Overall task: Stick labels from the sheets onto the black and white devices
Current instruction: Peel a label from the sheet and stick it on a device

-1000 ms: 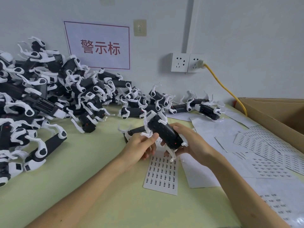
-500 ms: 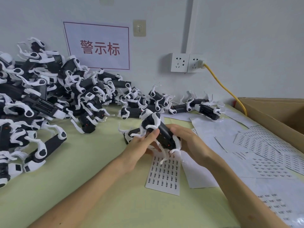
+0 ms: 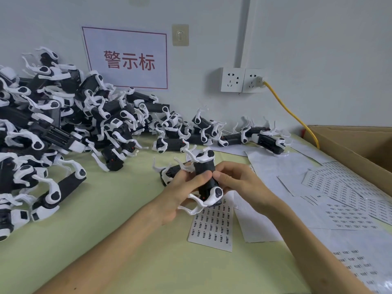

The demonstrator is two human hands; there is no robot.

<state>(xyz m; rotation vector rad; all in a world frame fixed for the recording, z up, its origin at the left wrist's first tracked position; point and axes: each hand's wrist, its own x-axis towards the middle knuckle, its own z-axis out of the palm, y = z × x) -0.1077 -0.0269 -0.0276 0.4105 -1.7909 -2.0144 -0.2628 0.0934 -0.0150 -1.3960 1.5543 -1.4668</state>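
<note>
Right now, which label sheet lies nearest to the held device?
The narrow label sheet just under the held device; the other label sheets lie farther right, toward the cardboard box.

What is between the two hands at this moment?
In the head view, one device, gripped by both the left hand and the right hand, held above a label sheet.

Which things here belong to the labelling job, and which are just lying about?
In the job:
- device, held by left hand and right hand
- label sheet
- device pile
- spare sheets

Lying about:
- sign
- sockets
- yellow cable
- box
</note>
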